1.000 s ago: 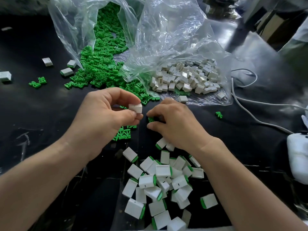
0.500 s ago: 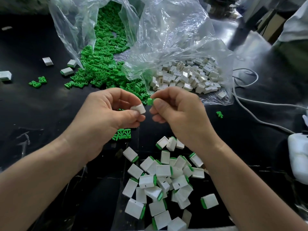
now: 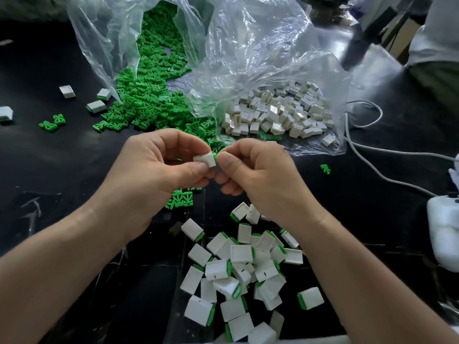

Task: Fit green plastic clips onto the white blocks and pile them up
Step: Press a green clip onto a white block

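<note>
The left hand has its grip closed on a white block, thumb under and fingers over, held up above the counter. The right hand pinches a green clip in its grip. The clip now touches the block's right end, though how far it is seated cannot be told. Half a second ago clip and block were a little apart, and a second ago the right hand was down on the counter. Loose clips lie under the left hand. Nearer the person, the pile of clipped blocks lies as before. Beyond the hands, a clip heap spills from one clear bag, and bare blocks lie in a second bag. Stray blocks lie far left, and a white cable runs at right.
</note>
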A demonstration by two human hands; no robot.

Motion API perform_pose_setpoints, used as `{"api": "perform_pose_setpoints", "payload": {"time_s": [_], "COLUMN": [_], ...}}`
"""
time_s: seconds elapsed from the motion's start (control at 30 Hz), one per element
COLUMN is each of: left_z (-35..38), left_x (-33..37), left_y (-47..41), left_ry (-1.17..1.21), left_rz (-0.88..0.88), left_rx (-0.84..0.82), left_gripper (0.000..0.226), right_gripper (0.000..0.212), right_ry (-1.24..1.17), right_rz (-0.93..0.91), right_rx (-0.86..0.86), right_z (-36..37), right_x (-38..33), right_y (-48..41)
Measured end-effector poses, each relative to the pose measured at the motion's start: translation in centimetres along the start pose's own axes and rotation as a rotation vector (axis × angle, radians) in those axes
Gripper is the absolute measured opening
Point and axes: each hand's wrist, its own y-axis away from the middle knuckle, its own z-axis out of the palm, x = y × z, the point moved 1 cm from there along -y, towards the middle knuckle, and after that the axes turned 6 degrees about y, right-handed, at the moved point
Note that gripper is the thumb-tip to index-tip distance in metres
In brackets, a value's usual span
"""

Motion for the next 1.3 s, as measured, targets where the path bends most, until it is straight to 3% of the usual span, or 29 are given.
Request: {"api": "perform_pose_setpoints", "payload": {"time_s": [0.2,0.57,0.9,1.13,1.23,1.3], "left_z": [0.0,0.0,-0.2,-0.4,-0.3,-0.4], "left_x": [0.0,0.3,1.0,0.9,0.9,1.0], "left_y": [0.0,0.2,0.5,0.7,0.7,0.5], "left_ry": [0.049,-0.023,-0.264,-0.581,-0.612,-0.530], "left_rz": [-0.096,-0.022,0.102,0.193,0.189,0.187], "left_rx": [-0.029,-0.017,-0.146,-0.176,-0.176,-0.164], "left_gripper": [0.030,0.028,0.032,0.035,0.037,0.039], "right_gripper": [0.021,0.025,0.016,0.018,0.018,0.018], "right_ry": [0.081,0.272,0.516,0.741,0.798,0.690], "right_rz": [-0.063,-0.084,-0.226,-0.291,-0.309,-0.295], "right_rx": [-0.006,-0.031,-0.141,-0.202,-0.212,-0.161], "right_z": [0.1,-0.2,-0.6,-0.4,-0.2,-0.3], "right_x": [-0.1,-0.6,-1.4,-1.7,-1.6,-1.4], "right_y": [0.1,0.3,0.9,1.0,1.0,1.0]}}
